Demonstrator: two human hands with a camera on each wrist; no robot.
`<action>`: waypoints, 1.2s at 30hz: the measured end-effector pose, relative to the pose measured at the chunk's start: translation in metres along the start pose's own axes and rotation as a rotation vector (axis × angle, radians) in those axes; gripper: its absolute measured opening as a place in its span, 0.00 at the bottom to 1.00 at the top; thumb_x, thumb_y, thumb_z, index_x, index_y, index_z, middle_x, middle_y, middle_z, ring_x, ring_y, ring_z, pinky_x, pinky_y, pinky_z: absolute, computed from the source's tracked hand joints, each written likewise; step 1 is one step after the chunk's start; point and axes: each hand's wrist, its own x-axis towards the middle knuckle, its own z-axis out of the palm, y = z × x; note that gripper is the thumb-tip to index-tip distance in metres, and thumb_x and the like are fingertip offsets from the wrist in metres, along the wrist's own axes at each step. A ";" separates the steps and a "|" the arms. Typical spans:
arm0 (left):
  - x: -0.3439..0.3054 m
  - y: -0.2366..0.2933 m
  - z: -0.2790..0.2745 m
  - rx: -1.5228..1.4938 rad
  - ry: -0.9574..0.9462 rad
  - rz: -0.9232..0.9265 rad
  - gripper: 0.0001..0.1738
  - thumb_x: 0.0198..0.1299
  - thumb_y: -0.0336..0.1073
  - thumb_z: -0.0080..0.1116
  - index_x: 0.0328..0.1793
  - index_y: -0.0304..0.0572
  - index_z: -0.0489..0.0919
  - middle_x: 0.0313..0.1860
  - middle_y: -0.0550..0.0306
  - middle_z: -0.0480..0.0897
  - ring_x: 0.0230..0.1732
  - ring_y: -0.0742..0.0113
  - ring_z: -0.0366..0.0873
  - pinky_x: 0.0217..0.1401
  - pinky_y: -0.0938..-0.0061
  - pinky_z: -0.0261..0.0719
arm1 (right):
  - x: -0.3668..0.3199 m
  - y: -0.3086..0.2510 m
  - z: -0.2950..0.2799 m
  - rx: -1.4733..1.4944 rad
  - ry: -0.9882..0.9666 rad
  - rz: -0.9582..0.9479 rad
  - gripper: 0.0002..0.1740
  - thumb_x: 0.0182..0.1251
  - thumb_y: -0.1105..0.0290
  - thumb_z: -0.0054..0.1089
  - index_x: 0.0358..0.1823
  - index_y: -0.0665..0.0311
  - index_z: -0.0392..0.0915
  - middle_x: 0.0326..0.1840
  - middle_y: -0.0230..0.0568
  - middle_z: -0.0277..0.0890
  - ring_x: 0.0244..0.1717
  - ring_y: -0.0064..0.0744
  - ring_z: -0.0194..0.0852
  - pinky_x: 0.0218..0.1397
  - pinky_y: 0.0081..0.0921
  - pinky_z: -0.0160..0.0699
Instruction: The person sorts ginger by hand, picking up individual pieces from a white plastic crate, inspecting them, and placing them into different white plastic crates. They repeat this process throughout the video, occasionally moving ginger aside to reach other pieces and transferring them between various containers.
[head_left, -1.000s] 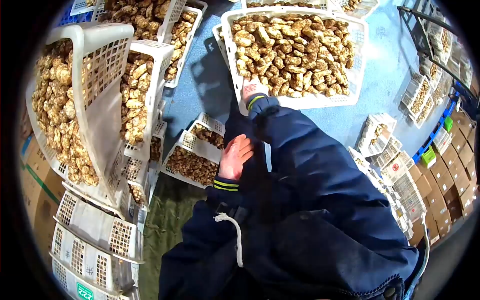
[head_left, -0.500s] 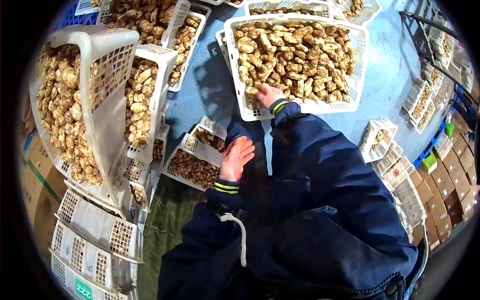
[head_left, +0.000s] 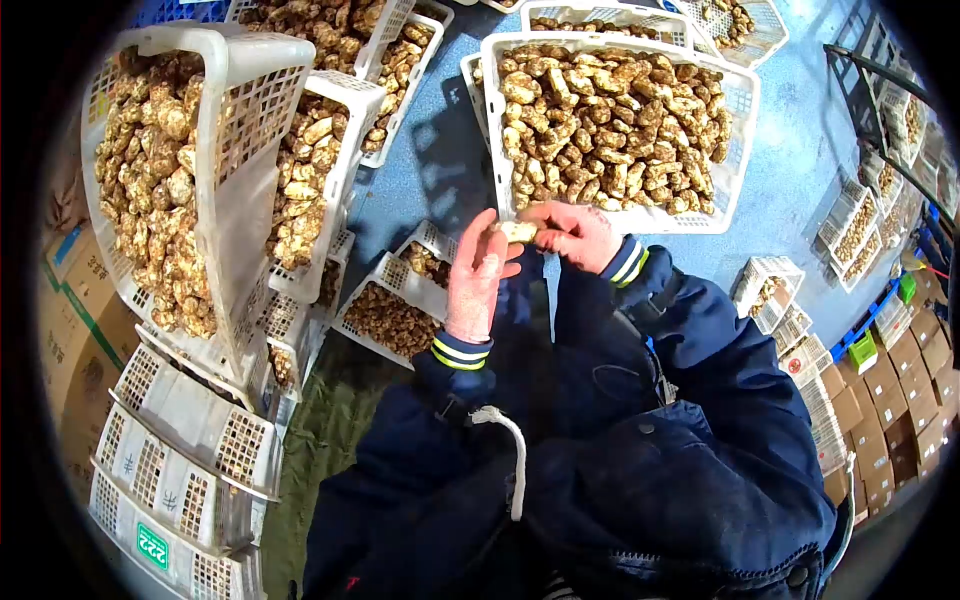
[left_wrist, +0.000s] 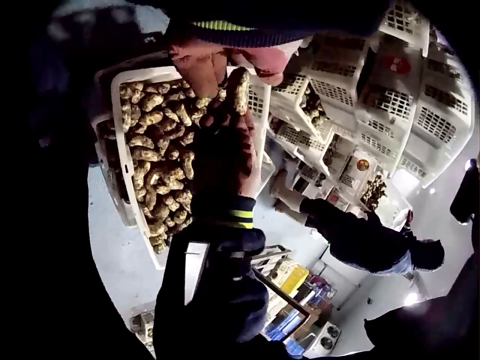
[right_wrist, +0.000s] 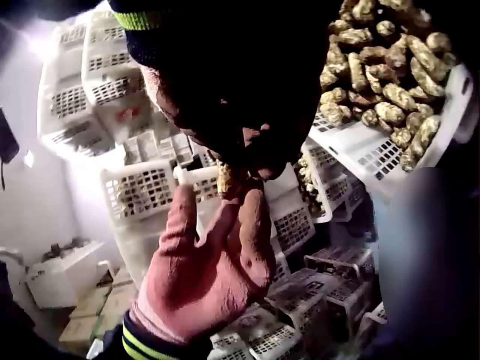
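Observation:
My right hand pinches one stubby, knobbly cream-and-brown piece, which looks like a small tuber or mushroom. It is held in front of the near edge of a white crate heaped with similar pieces. My left hand is right beside it, palm turned inward, with its fingers near the piece. In the right wrist view the left hand has its fingers spread and extended up to the piece. The left wrist view shows the piece between both hands.
On the left rise stacked white crates, the upper ones filled with knobbly pieces. Smaller crates of darker pieces stand on the floor. Cardboard boxes line the right side. Another person bends by crates in the left wrist view.
My right hand has come out of the crate toward me with one knobbly piece in its fingers. My left hand has risen to meet it. The view has shifted slightly.

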 end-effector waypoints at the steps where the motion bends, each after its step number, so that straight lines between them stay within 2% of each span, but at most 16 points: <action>1: 0.003 -0.001 0.002 0.111 0.043 -0.034 0.21 0.59 0.39 0.51 0.57 0.39 0.67 0.46 0.57 0.75 0.39 0.70 0.76 0.40 0.79 0.73 | -0.003 -0.008 0.006 0.001 0.000 -0.064 0.20 0.61 0.69 0.50 0.54 0.65 0.66 0.37 0.30 0.71 0.35 0.19 0.67 0.39 0.17 0.68; 3: 0.003 -0.006 -0.002 0.100 0.053 -0.018 0.15 0.59 0.36 0.49 0.52 0.38 0.71 0.40 0.57 0.78 0.36 0.73 0.76 0.37 0.83 0.74 | -0.006 -0.018 0.006 0.046 0.019 -0.059 0.20 0.59 0.67 0.52 0.53 0.63 0.68 0.35 0.33 0.73 0.35 0.21 0.69 0.38 0.20 0.69; 4: 0.001 -0.008 -0.006 0.089 0.044 -0.010 0.15 0.59 0.35 0.49 0.51 0.38 0.72 0.39 0.57 0.78 0.36 0.73 0.76 0.36 0.83 0.73 | -0.002 -0.009 -0.006 -0.199 0.129 -0.071 0.23 0.57 0.63 0.55 0.54 0.59 0.67 0.32 0.37 0.74 0.33 0.27 0.72 0.37 0.23 0.70; 6: 0.001 -0.010 -0.009 0.068 0.060 -0.040 0.13 0.58 0.32 0.49 0.49 0.36 0.73 0.38 0.56 0.78 0.32 0.75 0.75 0.35 0.83 0.74 | 0.014 0.025 -0.040 -0.320 0.463 0.107 0.24 0.55 0.61 0.55 0.55 0.55 0.66 0.31 0.41 0.75 0.33 0.34 0.75 0.36 0.27 0.72; 8: 0.001 -0.011 -0.011 0.103 0.040 -0.052 0.17 0.58 0.35 0.50 0.51 0.34 0.71 0.39 0.57 0.77 0.33 0.72 0.75 0.36 0.81 0.73 | 0.033 0.034 -0.064 -0.961 0.733 0.074 0.21 0.56 0.62 0.53 0.52 0.53 0.68 0.31 0.42 0.75 0.32 0.39 0.76 0.34 0.30 0.73; 12: -0.002 -0.001 -0.006 0.090 -0.019 -0.031 0.17 0.59 0.34 0.49 0.52 0.33 0.70 0.37 0.56 0.77 0.33 0.70 0.76 0.36 0.79 0.74 | 0.081 0.048 -0.094 -1.341 0.610 0.511 0.18 0.59 0.65 0.45 0.52 0.51 0.65 0.34 0.41 0.76 0.34 0.42 0.78 0.31 0.38 0.74; 14: -0.002 0.003 -0.006 0.119 -0.029 -0.030 0.17 0.60 0.36 0.48 0.52 0.33 0.69 0.37 0.55 0.77 0.34 0.69 0.76 0.37 0.78 0.75 | 0.089 0.048 -0.098 -1.373 0.448 0.522 0.12 0.58 0.68 0.43 0.43 0.54 0.69 0.34 0.44 0.76 0.34 0.40 0.78 0.29 0.39 0.74; 16: 0.002 0.002 -0.010 -0.026 -0.090 -0.036 0.18 0.61 0.38 0.47 0.53 0.33 0.68 0.37 0.54 0.77 0.34 0.68 0.76 0.38 0.77 0.75 | 0.080 0.056 -0.101 -1.373 0.517 0.438 0.10 0.58 0.66 0.44 0.41 0.56 0.70 0.33 0.45 0.76 0.34 0.41 0.78 0.30 0.38 0.74; 18: 0.003 -0.005 -0.018 -0.210 -0.110 -0.040 0.20 0.62 0.45 0.46 0.50 0.36 0.69 0.33 0.55 0.76 0.31 0.67 0.74 0.36 0.74 0.72 | 0.058 0.040 -0.098 -1.188 0.605 0.390 0.11 0.59 0.60 0.49 0.34 0.59 0.71 0.30 0.41 0.77 0.34 0.42 0.77 0.33 0.35 0.74; 20: 0.005 -0.007 -0.021 -0.361 -0.173 -0.090 0.21 0.62 0.50 0.44 0.46 0.39 0.70 0.30 0.57 0.74 0.30 0.66 0.71 0.34 0.74 0.69 | 0.034 0.046 -0.102 -0.947 0.741 0.180 0.14 0.56 0.55 0.55 0.34 0.58 0.72 0.29 0.40 0.77 0.31 0.36 0.77 0.33 0.33 0.73; 21: 0.006 -0.008 -0.020 -0.330 -0.124 -0.118 0.23 0.61 0.54 0.43 0.44 0.41 0.71 0.27 0.57 0.73 0.29 0.66 0.70 0.33 0.74 0.66 | 0.027 0.050 -0.100 -0.468 0.778 0.169 0.16 0.58 0.55 0.55 0.36 0.60 0.74 0.26 0.38 0.76 0.27 0.30 0.76 0.30 0.29 0.73; 22: 0.008 -0.010 -0.020 -0.469 -0.180 -0.121 0.23 0.61 0.54 0.43 0.44 0.41 0.72 0.33 0.56 0.75 0.35 0.63 0.73 0.38 0.72 0.70 | 0.021 0.054 -0.095 0.220 0.724 0.098 0.17 0.60 0.55 0.53 0.38 0.63 0.74 0.25 0.36 0.76 0.25 0.25 0.74 0.27 0.23 0.73; 24: 0.007 -0.014 -0.018 -0.597 -0.217 -0.143 0.23 0.62 0.52 0.42 0.49 0.40 0.70 0.46 0.51 0.74 0.46 0.60 0.73 0.49 0.67 0.71 | 0.011 0.057 -0.091 0.531 0.664 0.113 0.19 0.60 0.53 0.53 0.37 0.65 0.73 0.26 0.38 0.77 0.23 0.26 0.74 0.25 0.19 0.72; 30: 0.007 -0.005 -0.005 -0.662 -0.266 -0.162 0.19 0.63 0.44 0.43 0.55 0.42 0.67 0.54 0.49 0.71 0.56 0.55 0.68 0.58 0.57 0.67 | 0.004 0.051 -0.067 0.760 0.659 0.108 0.21 0.59 0.52 0.53 0.34 0.66 0.72 0.23 0.46 0.75 0.16 0.30 0.71 0.16 0.24 0.67; 33: 0.007 -0.001 0.001 -0.692 -0.264 -0.172 0.16 0.63 0.39 0.44 0.55 0.43 0.67 0.50 0.52 0.73 0.53 0.57 0.69 0.59 0.57 0.66 | 0.001 0.034 -0.057 0.674 0.690 0.279 0.25 0.57 0.46 0.52 0.27 0.64 0.73 0.16 0.42 0.73 0.12 0.28 0.67 0.14 0.21 0.63; 36: 0.007 -0.003 0.004 -0.679 -0.234 -0.167 0.15 0.62 0.34 0.45 0.55 0.42 0.67 0.44 0.54 0.74 0.49 0.60 0.71 0.59 0.57 0.66 | 0.002 0.027 -0.047 0.695 0.732 0.379 0.26 0.56 0.44 0.52 0.30 0.63 0.72 0.15 0.39 0.72 0.10 0.25 0.63 0.13 0.20 0.60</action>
